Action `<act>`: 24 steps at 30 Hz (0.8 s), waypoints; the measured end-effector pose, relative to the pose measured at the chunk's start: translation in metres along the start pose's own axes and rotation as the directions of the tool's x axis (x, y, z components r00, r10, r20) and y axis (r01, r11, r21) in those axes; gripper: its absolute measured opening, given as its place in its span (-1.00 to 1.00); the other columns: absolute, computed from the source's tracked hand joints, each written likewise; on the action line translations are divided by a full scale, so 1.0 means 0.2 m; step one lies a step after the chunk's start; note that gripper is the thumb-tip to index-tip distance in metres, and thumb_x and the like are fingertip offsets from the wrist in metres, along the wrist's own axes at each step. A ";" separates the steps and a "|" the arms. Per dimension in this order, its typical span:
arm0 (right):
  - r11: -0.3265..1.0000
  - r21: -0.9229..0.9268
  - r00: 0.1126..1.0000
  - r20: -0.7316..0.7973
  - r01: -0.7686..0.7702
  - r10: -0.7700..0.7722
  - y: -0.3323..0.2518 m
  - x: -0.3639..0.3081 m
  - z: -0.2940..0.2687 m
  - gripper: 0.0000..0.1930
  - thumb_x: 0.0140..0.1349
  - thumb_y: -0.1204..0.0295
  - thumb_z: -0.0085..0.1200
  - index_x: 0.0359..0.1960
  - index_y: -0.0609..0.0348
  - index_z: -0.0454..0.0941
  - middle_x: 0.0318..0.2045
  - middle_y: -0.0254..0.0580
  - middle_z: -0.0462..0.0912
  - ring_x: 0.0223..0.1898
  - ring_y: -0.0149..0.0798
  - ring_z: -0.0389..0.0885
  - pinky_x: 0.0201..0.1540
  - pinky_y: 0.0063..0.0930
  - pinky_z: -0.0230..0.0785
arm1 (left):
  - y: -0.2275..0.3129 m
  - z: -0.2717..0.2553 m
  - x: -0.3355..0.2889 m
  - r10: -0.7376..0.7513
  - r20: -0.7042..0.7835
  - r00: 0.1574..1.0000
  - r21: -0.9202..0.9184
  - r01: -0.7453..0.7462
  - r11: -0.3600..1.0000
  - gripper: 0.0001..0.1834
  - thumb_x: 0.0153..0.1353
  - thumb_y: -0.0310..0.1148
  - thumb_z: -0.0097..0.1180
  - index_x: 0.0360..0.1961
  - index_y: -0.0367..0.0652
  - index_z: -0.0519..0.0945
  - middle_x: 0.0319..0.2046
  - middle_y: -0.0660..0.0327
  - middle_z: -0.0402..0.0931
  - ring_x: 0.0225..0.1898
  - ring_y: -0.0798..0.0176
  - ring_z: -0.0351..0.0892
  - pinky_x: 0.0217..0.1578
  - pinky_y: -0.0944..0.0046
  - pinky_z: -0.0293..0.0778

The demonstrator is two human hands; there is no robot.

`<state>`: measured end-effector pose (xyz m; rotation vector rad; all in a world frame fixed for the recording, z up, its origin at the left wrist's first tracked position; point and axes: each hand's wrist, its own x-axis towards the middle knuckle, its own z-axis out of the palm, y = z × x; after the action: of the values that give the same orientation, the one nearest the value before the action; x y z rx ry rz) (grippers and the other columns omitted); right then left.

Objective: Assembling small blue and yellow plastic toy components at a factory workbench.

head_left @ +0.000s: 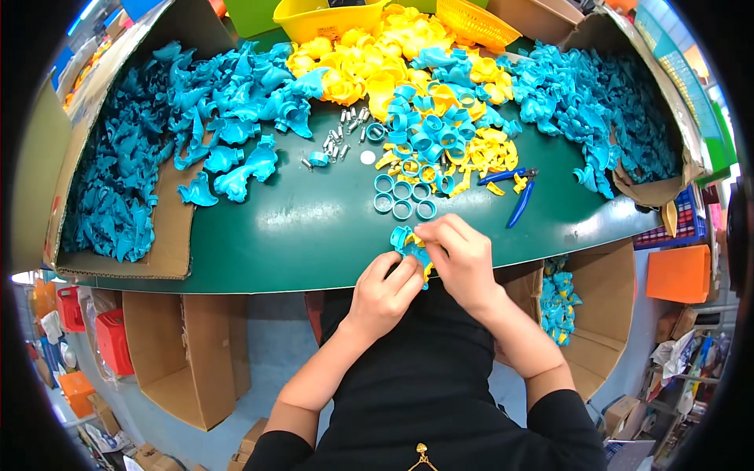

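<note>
Just above the table's near edge, a small teal plastic toy part (pixel 409 250) with yellow pieces on it is between my hands. My left hand (pixel 382 297) is closed, holding the part from its lower left side. My right hand (pixel 462 260) is closed in a pinch at the part's upper right, by a yellow bit; what its fingertips grip is hidden. Beyond the hands, several teal rings (pixel 402 191) stand in a small cluster. Blue-handled cutting pliers (pixel 521 202) lie open to the right, with small yellow pieces (pixel 488 154) near them.
Teal molded parts fill an open carton (pixel 174 228) on the left and another carton (pixel 658 193) on the right. A heap of yellow parts (pixel 345 67) lies at the back, below a yellow basin (pixel 322 23). Small metal cylinders (pixel 338 145) are scattered mid-table. A carton (pixel 601 314) stands below the table edge.
</note>
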<state>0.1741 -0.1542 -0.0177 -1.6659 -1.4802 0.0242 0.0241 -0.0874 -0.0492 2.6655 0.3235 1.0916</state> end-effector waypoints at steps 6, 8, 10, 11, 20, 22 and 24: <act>0.989 -0.139 0.998 0.044 0.052 -0.046 -0.06 0.02 -0.01 -0.79 -0.02 0.73 0.25 -0.32 0.26 0.60 -0.41 -0.16 0.63 -0.39 -0.13 0.68 -0.38 -0.36 0.54 | 0.00 0.00 -0.01 -0.016 0.032 0.999 -0.012 0.016 1.000 -0.78 -0.10 -0.55 0.25 -0.33 -0.25 0.61 -0.24 0.17 0.56 -0.22 0.13 0.53 -0.27 0.23 0.60; 0.986 -0.157 0.998 0.035 0.054 -0.049 -0.07 0.02 -0.02 -0.79 -0.02 0.73 0.25 -0.33 0.25 0.60 -0.41 -0.17 0.63 -0.39 -0.13 0.67 -0.38 -0.36 0.54 | 0.01 0.00 0.00 -0.021 0.041 0.999 -0.019 0.022 1.000 -0.78 -0.10 -0.54 0.25 -0.33 -0.25 0.61 -0.24 0.17 0.56 -0.22 0.14 0.52 -0.27 0.23 0.60; 0.985 -0.158 0.997 0.048 0.065 -0.058 -0.07 0.02 -0.02 -0.79 -0.03 0.73 0.25 -0.33 0.25 0.61 -0.41 -0.18 0.63 -0.40 -0.14 0.67 -0.39 -0.36 0.53 | 0.01 0.00 0.00 -0.021 0.055 0.998 -0.031 0.023 0.999 -0.77 -0.10 -0.54 0.25 -0.33 -0.25 0.62 -0.24 0.17 0.57 -0.22 0.14 0.52 -0.27 0.23 0.59; 0.986 -0.158 0.997 0.048 0.061 -0.054 -0.06 0.02 -0.01 -0.79 -0.03 0.73 0.25 -0.33 0.25 0.61 -0.41 -0.18 0.63 -0.40 -0.14 0.67 -0.39 -0.36 0.53 | 0.01 0.00 0.00 -0.021 0.037 0.999 -0.028 0.022 0.999 -0.77 -0.10 -0.54 0.25 -0.33 -0.26 0.62 -0.24 0.18 0.57 -0.23 0.14 0.52 -0.27 0.23 0.59; 0.999 -0.035 0.996 0.088 -0.009 0.012 0.01 0.01 -0.06 -0.80 0.01 0.73 0.23 -0.30 0.27 0.60 -0.34 -0.09 0.66 -0.35 -0.07 0.71 -0.35 -0.34 0.58 | -0.01 0.01 0.02 0.016 0.035 0.999 -0.050 -0.014 0.999 -0.74 -0.11 -0.55 0.24 -0.29 -0.25 0.63 -0.25 0.19 0.57 -0.24 0.14 0.53 -0.26 0.22 0.59; 1.000 -0.011 1.000 0.025 0.008 -0.007 -0.04 -0.04 -0.04 -0.79 0.07 0.68 0.24 -0.23 0.27 0.59 -0.25 -0.04 0.67 -0.26 -0.02 0.73 -0.28 -0.32 0.61 | -0.02 0.01 0.03 0.017 0.043 0.999 -0.052 -0.014 0.999 -0.74 -0.11 -0.55 0.22 -0.29 -0.24 0.63 -0.25 0.19 0.57 -0.24 0.13 0.53 -0.25 0.20 0.58; 0.998 0.043 0.999 0.037 -0.036 0.034 -0.04 -0.05 -0.05 -0.79 0.15 0.67 0.21 -0.16 0.26 0.61 -0.21 -0.05 0.68 -0.20 -0.02 0.73 -0.21 -0.33 0.61 | -0.02 0.02 0.03 0.041 0.026 0.999 -0.071 -0.039 0.997 -0.75 -0.11 -0.55 0.22 -0.30 -0.23 0.63 -0.24 0.19 0.57 -0.24 0.12 0.53 -0.25 0.19 0.57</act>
<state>0.1695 -0.1696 -0.0117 -1.6644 -1.4676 0.1057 0.0301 -0.0827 -0.0497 2.6322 0.2235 1.0567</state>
